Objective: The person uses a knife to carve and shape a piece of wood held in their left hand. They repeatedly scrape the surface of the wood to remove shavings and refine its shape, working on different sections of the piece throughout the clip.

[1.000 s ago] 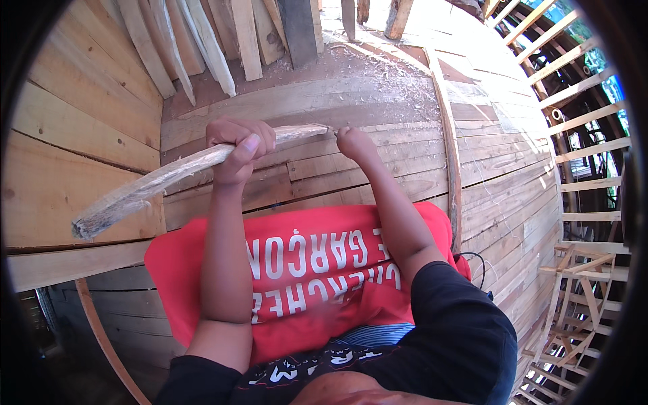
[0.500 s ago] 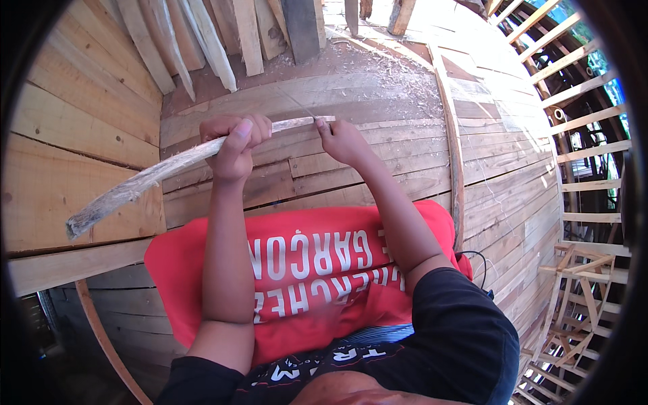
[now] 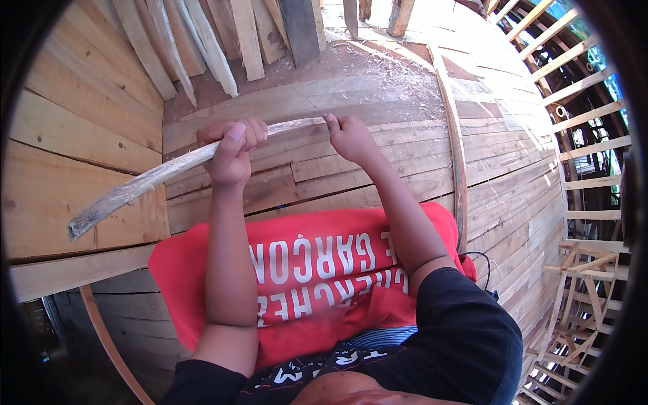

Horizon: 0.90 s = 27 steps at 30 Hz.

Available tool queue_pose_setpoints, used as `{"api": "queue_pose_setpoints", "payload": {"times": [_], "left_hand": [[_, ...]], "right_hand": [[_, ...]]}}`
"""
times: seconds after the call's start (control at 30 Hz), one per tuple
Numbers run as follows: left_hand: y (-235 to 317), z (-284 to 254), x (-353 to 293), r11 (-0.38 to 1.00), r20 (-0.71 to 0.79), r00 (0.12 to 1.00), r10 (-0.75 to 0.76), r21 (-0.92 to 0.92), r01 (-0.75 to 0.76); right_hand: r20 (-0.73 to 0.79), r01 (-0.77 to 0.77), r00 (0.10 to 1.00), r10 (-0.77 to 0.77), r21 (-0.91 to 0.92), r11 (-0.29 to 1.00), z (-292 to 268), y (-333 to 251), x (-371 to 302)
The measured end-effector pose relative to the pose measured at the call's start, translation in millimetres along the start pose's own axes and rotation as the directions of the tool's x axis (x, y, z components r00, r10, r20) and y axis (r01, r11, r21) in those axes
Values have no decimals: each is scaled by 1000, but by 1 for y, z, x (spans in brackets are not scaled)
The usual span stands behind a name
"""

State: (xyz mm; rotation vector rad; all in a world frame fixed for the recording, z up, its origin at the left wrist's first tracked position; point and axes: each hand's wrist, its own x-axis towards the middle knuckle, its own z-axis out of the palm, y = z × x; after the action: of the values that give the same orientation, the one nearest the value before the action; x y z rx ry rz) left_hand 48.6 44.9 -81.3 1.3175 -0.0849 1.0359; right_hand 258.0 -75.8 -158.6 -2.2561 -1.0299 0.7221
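Observation:
A long, slightly curved, pale wooden stick [image 3: 154, 174] runs from the lower left up to the middle. My left hand [image 3: 233, 145] is wrapped round it past its midpoint, thumb along the top. The stick's thick, grey, rough end hangs free at the left. At the thin far end, my right hand [image 3: 351, 138] is closed, its thumb beside the tip. What looks like a thin-bladed knife is in that hand; its blade is almost edge-on and hardly shows now. A red cloth [image 3: 317, 233] with white lettering lies across my lap, under both forearms.
Planks and split sticks [image 3: 244, 40] lean at the upper left beside a wooden board wall [image 3: 81, 169]. Wood shavings [image 3: 412, 88] litter the plank floor ahead. A long batten [image 3: 451, 135] crosses the floor at the right. Slatted railings [image 3: 590, 182] stand at the far right.
My right hand has slid a little to the right, out to the stick's thin end. The thin dark line of the blade, plain before, has almost vanished. My left hand keeps its hold.

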Motion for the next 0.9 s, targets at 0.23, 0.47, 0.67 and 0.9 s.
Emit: {"api": "queue_pose_setpoints", "payload": {"times": [0.23, 0.47, 0.67, 0.9], "left_hand": [[1, 2, 6, 995, 59, 998, 24, -93, -19], [-10, -6, 2, 990, -218, 976, 18, -132, -48], [-6, -16, -1, 990, -175, 985, -3, -141, -22], [-6, 2, 1, 998, -54, 998, 31, -58, -34]], "right_hand": [[-74, -105, 992, 101, -64, 992, 21, 39, 13], [-57, -32, 998, 35, 57, 998, 28, 10, -18], [-107, 18, 994, -13, 48, 999, 41, -18, -30], [-104, 39, 994, -38, 8, 999, 35, 11, -12]]}}
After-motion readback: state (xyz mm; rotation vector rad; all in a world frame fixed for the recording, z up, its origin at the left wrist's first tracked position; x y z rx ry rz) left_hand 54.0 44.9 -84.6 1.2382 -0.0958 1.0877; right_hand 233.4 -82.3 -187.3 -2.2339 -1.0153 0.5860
